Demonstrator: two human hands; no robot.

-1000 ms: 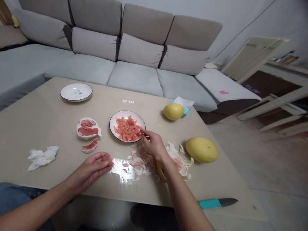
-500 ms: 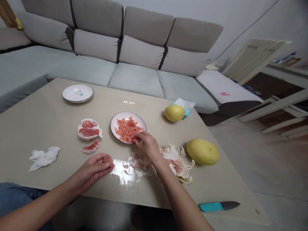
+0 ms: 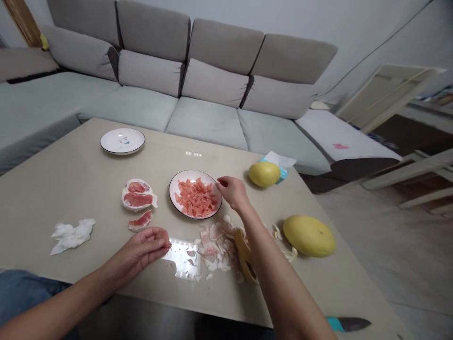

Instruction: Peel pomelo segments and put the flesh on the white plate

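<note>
1. Left hand (image 3: 143, 248), by the table's (image 3: 88, 184) near edge: fingers clamped on a pink citrus piece (image 3: 163, 237).
2. Right hand (image 3: 233, 193): fingertips at the right rim of a mid-table plate (image 3: 174, 190) of pulp (image 3: 196, 198); whether gripping, cannot tell.

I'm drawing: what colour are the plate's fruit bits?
The fruit bits are orange-pink, clearest in the head view.

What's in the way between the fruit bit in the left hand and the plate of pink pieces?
Nothing visible stands between the fruit bit in the left hand and the plate. The torn scraps lie right of that path, and the loose wedge lies left.
</note>
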